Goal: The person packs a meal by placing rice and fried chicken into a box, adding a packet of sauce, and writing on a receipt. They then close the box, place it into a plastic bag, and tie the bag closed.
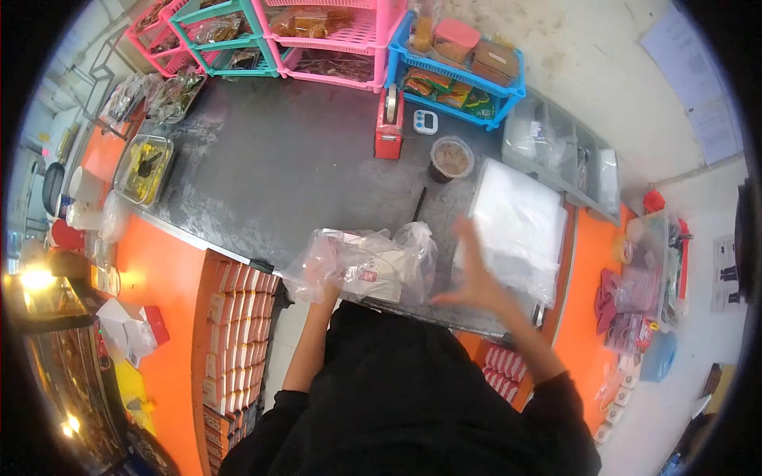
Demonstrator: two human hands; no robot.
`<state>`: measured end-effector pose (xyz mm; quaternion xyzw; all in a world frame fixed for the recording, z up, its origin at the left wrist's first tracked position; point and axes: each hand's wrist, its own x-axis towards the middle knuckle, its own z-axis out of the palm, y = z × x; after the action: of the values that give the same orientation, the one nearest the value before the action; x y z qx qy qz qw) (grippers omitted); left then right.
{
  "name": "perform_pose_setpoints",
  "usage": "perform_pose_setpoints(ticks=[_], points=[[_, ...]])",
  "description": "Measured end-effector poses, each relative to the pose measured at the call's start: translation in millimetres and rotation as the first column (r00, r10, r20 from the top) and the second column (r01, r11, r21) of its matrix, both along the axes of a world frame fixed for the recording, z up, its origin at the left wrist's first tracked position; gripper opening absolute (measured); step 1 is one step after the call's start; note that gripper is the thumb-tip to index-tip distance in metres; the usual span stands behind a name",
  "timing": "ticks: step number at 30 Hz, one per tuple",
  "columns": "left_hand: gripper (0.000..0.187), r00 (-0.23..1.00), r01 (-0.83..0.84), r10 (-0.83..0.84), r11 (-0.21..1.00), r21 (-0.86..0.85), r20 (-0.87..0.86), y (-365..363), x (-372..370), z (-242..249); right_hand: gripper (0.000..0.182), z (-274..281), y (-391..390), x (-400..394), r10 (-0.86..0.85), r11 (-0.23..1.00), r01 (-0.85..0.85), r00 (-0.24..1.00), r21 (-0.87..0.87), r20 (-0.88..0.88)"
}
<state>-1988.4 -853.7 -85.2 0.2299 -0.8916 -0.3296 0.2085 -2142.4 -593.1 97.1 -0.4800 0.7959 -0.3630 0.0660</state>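
Observation:
A clear plastic bag (pixel 417 254) with a white printed box (pixel 373 274) inside lies at the table's near edge. My left hand (pixel 329 289) is at the bag's left side, its fingers hidden by the crumpled plastic. To the right of the bag, my right hand (pixel 476 278) is raised with thumb and fingers spread, holding nothing. A stack of clear plastic bags (pixel 516 226) lies just beyond it. Beyond the box, a black pen-like stick (pixel 419 204) rests on the dark tabletop (pixel 262 174).
Near the back stand a red tape dispenser (pixel 389 131), a small timer (pixel 425 121) and a lidded cup (pixel 451 159). Blue (pixel 452 75) and pink racks (pixel 325 40) line the rear. A grey divided tray (pixel 556 151) is right; a food container (pixel 145 170) is left.

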Motion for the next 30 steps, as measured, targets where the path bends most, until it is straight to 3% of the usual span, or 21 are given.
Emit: perform_pose_setpoints(ticks=[3, 4, 5, 6, 7, 8, 12, 14, 15, 16, 17, 18, 19, 22, 23, 24, 25, 26, 27, 28, 30], points=[[0.029, 1.000, -0.023, 0.022, 0.990, -0.136, -0.010, 3, 3, -10, 0.097, -34, -64, 45, 0.009, 0.996, -0.001, 0.995, 0.084, -0.095], [0.028, 0.999, -0.038, 0.030, 0.965, -0.260, -0.031, 2, 3, -20, 0.089, -80, -92, 61, -0.100, 0.984, 0.163, 0.842, 0.073, -0.530], [0.028, 0.996, -0.063, 0.033, 0.917, -0.393, -0.082, 3, 0, -25, 0.081, -120, -113, 75, -0.171, 0.952, 0.306, 0.497, -0.012, -0.851], [0.028, 0.996, -0.058, 0.028, 0.914, -0.402, -0.080, 10, -4, 9, 0.081, -121, -124, 85, -0.180, 0.951, 0.310, 0.498, -0.020, -0.848], [0.027, 0.999, -0.043, 0.043, 0.997, -0.059, 0.013, 26, -11, 75, 0.074, -117, -132, 93, -0.362, 0.930, 0.348, 0.923, -0.117, -0.132], [0.026, 0.994, -0.056, 0.025, 0.954, 0.293, 0.109, 35, -17, 112, 0.067, -111, -136, 95, -0.232, 0.887, 0.438, 0.697, -0.147, 0.679], [0.038, 0.982, 0.020, -0.059, 0.977, 0.215, 0.180, 46, 15, 52, 0.061, -85, -122, 103, -0.154, 0.943, 0.321, 0.663, -0.092, 0.733], [0.042, 0.997, 0.026, -0.040, 0.975, 0.223, 0.060, 51, 23, 38, 0.053, -71, -124, 102, 0.007, 0.848, 0.182, 0.935, -0.498, 0.354], [0.045, 0.999, 0.026, -0.030, 0.974, 0.224, 0.013, 52, 24, 36, 0.051, -89, -129, 110, -0.217, 0.925, 0.265, 0.957, -0.272, 0.191], [0.047, 0.999, 0.027, -0.021, 0.974, 0.226, -0.029, 53, 27, 35, 0.051, -104, -137, 115, -0.238, 0.920, 0.287, 0.950, -0.266, 0.203], [0.049, 0.997, 0.030, -0.012, 0.974, 0.226, -0.081, 55, 28, 35, 0.051, -116, -147, 115, 0.216, 0.746, 0.423, 0.578, -0.515, 0.787], [0.052, 0.992, 0.032, -0.003, 0.974, 0.226, -0.126, 56, 28, 35, 0.051, -122, -152, 113, 0.735, 0.520, 0.682, -0.049, -0.515, 0.677], [0.054, 0.984, 0.030, 0.009, 0.976, 0.214, -0.179, 56, 27, 38, 0.051, -102, -150, 111, 0.737, 0.503, 0.695, -0.035, -0.513, 0.675], [0.059, 0.972, 0.067, -0.016, 0.975, 0.212, -0.235, 51, 20, 65, 0.042, -36, -120, 103, -0.128, 0.891, 0.453, 0.267, -0.007, 0.955], [0.063, 0.946, 0.266, -0.140, 0.853, 0.449, -0.293, 48, 20, 85, 0.030, -76, -111, 92, 0.206, 0.910, 0.369, -0.010, -0.188, 0.979], [0.067, 0.895, 0.437, -0.237, 0.637, 0.635, -0.377, 43, 18, 101, 0.030, -75, -111, 88, 0.202, 0.904, 0.385, -0.006, -0.184, 0.979], [0.067, 0.891, 0.448, -0.252, 0.628, 0.637, -0.378, 33, 17, 106, 0.024, -71, -112, 86, 0.221, 0.925, 0.127, 0.587, -0.358, 0.779], [0.066, 0.842, 0.511, -0.536, 0.759, 0.404, -0.058, 20, 16, 109, 0.019, -66, -113, 84, 0.275, 0.927, -0.184, 0.926, -0.326, 0.258], [0.064, 0.697, 0.630, -0.638, 0.763, 0.145, 0.328, 12, 10, 114, 0.018, -38, -106, 87, 0.413, 0.828, 0.124, 0.526, -0.547, 0.744], [0.064, 0.687, 0.641, -0.648, 0.754, 0.144, 0.329, 11, 2, 119, 0.018, -45, -107, 88, 0.406, 0.825, 0.136, 0.532, -0.548, 0.743], [0.058, 0.695, 0.712, -0.570, 0.630, -0.310, 0.438, 14, -23, 129, 0.016, -63, -109, 86, 0.383, 0.913, -0.406, 0.811, -0.044, 0.442]])
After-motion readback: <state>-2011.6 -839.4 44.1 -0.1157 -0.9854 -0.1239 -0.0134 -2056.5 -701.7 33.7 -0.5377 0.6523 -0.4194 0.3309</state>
